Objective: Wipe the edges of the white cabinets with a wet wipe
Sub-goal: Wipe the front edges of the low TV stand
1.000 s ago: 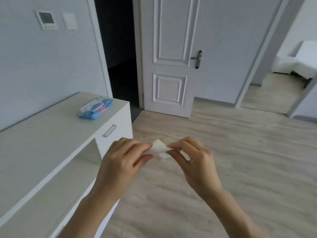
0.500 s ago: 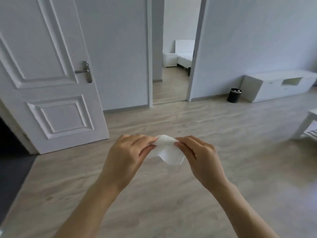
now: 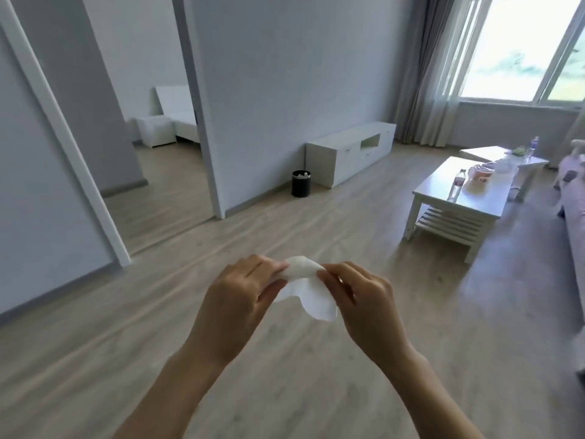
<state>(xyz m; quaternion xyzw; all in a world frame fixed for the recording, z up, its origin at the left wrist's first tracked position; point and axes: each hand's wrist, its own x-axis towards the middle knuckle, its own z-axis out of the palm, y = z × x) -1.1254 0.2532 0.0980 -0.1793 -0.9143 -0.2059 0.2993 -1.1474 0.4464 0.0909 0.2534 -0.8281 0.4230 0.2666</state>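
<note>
Above the pale wood-plank floor [image 3: 126, 327], the left hand [image 3: 234, 307] and right hand [image 3: 361, 307] each pinch the crumpled white wet wipe [image 3: 308, 288] between thumb and fingertips, well apart from the long low white cabinet [image 3: 346, 150] against the far wall.

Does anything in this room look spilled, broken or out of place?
Nothing stands out. The left hand and right hand pinch the wipe in mid-air; the cabinet sits against the wall, the bin stands upright beside it, and the bottle stands on the table.
</note>
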